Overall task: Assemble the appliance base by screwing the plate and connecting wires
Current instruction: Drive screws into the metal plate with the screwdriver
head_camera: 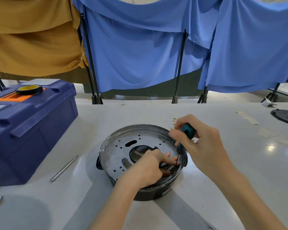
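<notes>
White table [106, 117], appliance base [156, 194], blue toolbox [32, 123], metal rod [64, 168], black disc [286, 117]

This is looking like a makeshift workshop — a pale grey worktop [106, 113] is carrying a dark blue plastic toolbox [32, 123], a black roll of tape [29, 89] is sitting on its lid, and a slim steel rod [64, 168] and small brass wire terminals [174, 121] are lying loose. Behind, blue cloth sheets [140, 55] and a mustard cloth [32, 39] are hanging over black metal stands [179, 63].
</notes>
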Demonstrator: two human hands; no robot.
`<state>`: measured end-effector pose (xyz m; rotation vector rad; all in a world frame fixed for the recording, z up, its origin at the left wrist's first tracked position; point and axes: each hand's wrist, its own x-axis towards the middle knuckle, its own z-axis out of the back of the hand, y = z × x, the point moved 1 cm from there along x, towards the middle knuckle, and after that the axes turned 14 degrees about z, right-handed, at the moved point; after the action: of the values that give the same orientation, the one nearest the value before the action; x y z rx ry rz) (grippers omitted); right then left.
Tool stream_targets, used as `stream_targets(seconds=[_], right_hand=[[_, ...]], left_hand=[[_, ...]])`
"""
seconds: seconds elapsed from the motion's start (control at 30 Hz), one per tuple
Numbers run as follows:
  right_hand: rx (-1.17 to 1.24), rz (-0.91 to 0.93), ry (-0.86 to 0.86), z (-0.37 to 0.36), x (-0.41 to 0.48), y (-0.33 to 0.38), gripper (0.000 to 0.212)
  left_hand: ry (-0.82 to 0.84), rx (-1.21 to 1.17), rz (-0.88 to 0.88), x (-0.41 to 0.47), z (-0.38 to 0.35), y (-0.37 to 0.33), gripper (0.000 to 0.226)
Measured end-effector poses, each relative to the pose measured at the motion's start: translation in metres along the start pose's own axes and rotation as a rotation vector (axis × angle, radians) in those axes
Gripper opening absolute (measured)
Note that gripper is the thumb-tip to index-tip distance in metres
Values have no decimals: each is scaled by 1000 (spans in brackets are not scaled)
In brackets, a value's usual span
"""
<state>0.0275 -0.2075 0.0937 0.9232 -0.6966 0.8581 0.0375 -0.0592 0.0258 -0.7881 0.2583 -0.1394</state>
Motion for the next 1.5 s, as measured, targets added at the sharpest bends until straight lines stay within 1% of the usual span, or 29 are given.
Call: stream_targets(seconds=[0.07, 0.13, 0.2, 0.23, 0.27, 0.33, 0.4, 0.43, 0.47, 0.53, 0.57, 0.63, 0.7, 0.77, 0.8, 0.87, 0.9, 0.93, 1.0, 1.1, 1.13, 1.2, 1.23, 1.27, 1.33, 1.37, 1.4, 1.43, 1.5], right_hand=[[46, -94, 140, 5, -1, 0, 31], [106, -103, 224, 9, -2, -1, 23], [159, -63, 186, 8, 1, 0, 23], [123, -35, 139, 6, 2, 0, 29], [46, -5, 82, 4, 4, -1, 36], [-144, 65, -37, -1, 8, -6, 34], [-276, 114, -118, -3, 9, -10, 31], [-329, 138, -136, -3, 10, -10, 35], [-386, 155, -143, -3, 12, -9, 42], [-507, 164, -155, -3, 14, -5, 57], [-560, 169, -156, -4, 15, -4, 60], [-612, 177, -131, -5, 16, -3, 61], [-611, 157, -81, -5, 15, -2, 60], [-523, 89, -6, -5, 14, 1, 53], [-402, 29, 58, -5, 14, 0, 49], [-74, -117, 201, -1, 14, -4, 44], [43, -148, 224, 2, 14, -6, 41], [89, -141, 206, 4, 14, -9, 38], [47, -95, 107, 7, 14, -11, 34], [-139, 30, -58, 0, 12, -8, 36], [-220, 73, -96, -4, 12, -7, 38], [-317, 83, -114, -9, 16, -3, 42], [-295, 52, -88, -9, 18, -3, 41], [-200, 4, -55, -8, 19, -3, 37], [132, -102, 55, -2, 18, -5, 21], [289, -132, 105, 1, 16, -5, 23], [393, -141, 130, 5, 14, -6, 25], [428, -141, 120, 7, 13, -7, 25], [367, -146, 22, 7, 12, -8, 23]], left_hand=[[-17, 62, 9, 1, 0, -1, 54], [-32, 89, 9, 0, 1, -2, 54], [-27, 70, 11, -2, 4, -1, 51], [-17, 53, 9, -4, 4, -1, 49], [7, 17, 11, -5, 5, 0, 47], [73, -107, 30, -7, 5, -1, 39], [103, -177, 19, -10, 6, -5, 22], [100, -184, -7, -10, 7, -7, 13], [89, -181, -38, -10, 7, -8, 7], [59, -150, -83, -10, 8, -9, 11], [45, -137, -88, -10, 7, -9, 12], [32, -127, -89, -10, 5, -10, 15], [24, -113, -111, -11, 3, -11, 17], [-10, -74, -125, -10, 2, -11, 18], [-30, -62, -117, -10, 2, -10, 19], [-50, -63, -117, -9, 3, -9, 23], [-45, -66, -125, -9, 3, -9, 24], [-36, -65, -124, -9, 2, -9, 24], [-16, -69, -95, -9, 1, -9, 20], [4, -49, -72, -10, 0, -10, 18], [-4, -40, -78, -10, 0, -11, 18], [-41, -9, -89, -11, 1, -14, 14], [-60, -2, -90, -11, 1, -14, 9], [-75, 1, -95, -12, 1, -15, 10], [-80, -6, -97, -12, 2, -14, 17], [-60, -28, -97, -13, 2, -13, 15], [-40, -42, -95, -13, 2, -13, 17], [-25, -43, -89, -13, 2, -13, 18], [-13, -27, -82, -12, 2, -13, 13]])
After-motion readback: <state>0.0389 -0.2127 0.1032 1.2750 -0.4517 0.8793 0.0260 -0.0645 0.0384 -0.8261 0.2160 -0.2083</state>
